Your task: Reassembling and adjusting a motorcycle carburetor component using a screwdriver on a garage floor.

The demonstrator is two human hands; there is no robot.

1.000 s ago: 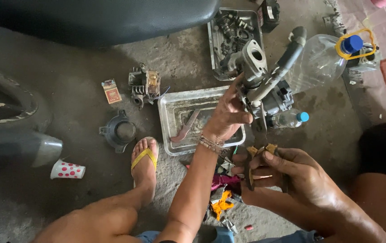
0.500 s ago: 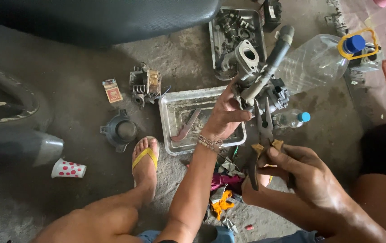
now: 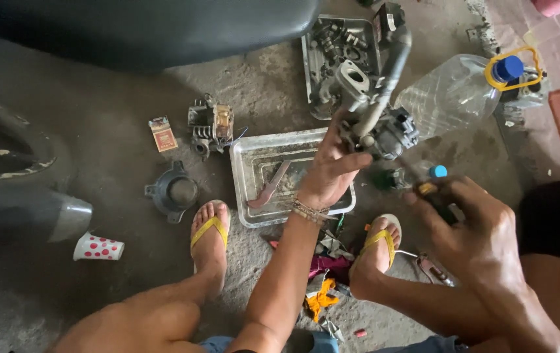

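The carburetor (image 3: 384,134), with its grey hose (image 3: 391,65), is held up over the metal tray (image 3: 254,163) by the left hand (image 3: 329,170), fingers clamped around it. The right hand (image 3: 476,229) grips a yellow-handled tool (image 3: 433,196) just beside it, fingers closed.

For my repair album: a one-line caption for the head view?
Left hand grips a metal engine part; right hand holds a tool above a tray.

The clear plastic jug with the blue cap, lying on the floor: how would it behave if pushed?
The clear plastic jug looks empty, so probably light. Lying on its rounded side, it may roll or skid. Its thin wall would likely dent.
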